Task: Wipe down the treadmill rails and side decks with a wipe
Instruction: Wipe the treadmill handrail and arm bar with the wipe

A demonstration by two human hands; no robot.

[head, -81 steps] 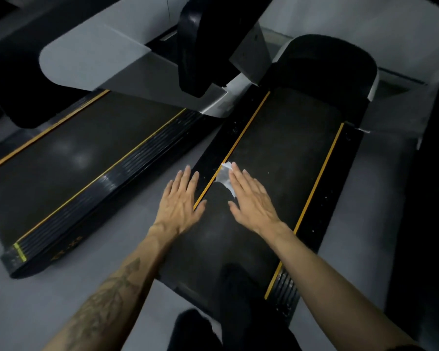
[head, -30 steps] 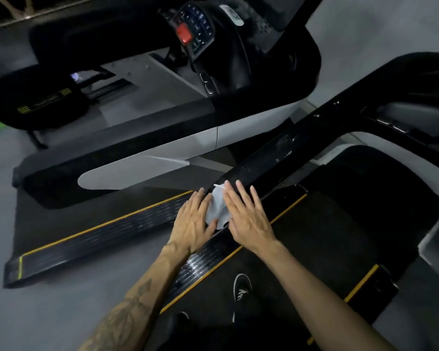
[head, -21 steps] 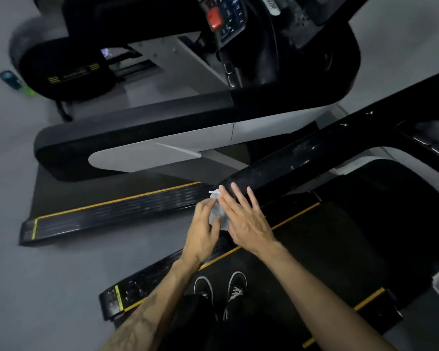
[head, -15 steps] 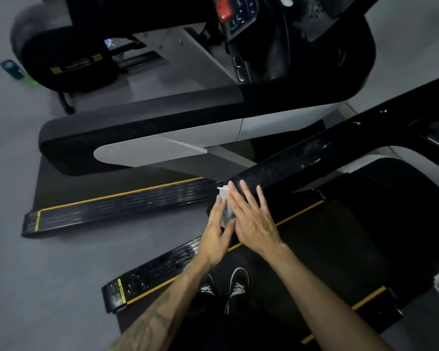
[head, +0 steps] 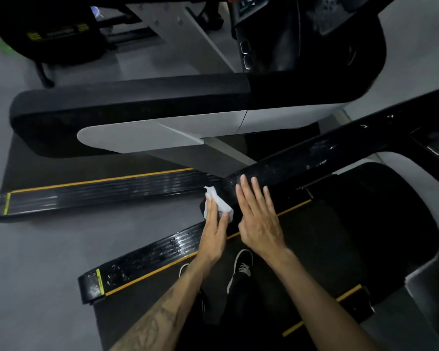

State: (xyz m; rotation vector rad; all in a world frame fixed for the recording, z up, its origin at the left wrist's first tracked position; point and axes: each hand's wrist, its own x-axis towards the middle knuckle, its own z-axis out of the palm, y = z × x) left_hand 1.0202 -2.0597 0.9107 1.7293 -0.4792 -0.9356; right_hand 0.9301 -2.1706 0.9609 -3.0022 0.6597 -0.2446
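A white wipe lies against the near end of the glossy black handrail. My left hand presses the wipe onto the rail's left side with straight fingers, thumb beside it. Flat on top of the rail's end, just right of the wipe, rests my right hand with fingers spread. Below the hands runs the black ribbed left side deck with a yellow stripe, streaked wet. The right side deck shows at lower right.
I stand on the dark belt, with my shoes under my arms. A neighbouring treadmill's side deck and its black-and-grey handrail lie to the left. Grey floor separates the two machines. A console stands at the top.
Both hands rose from the belt and deck to the handrail's end. The wipe passed from under both hands to my left hand alone, and my right hand settled on the rail top.
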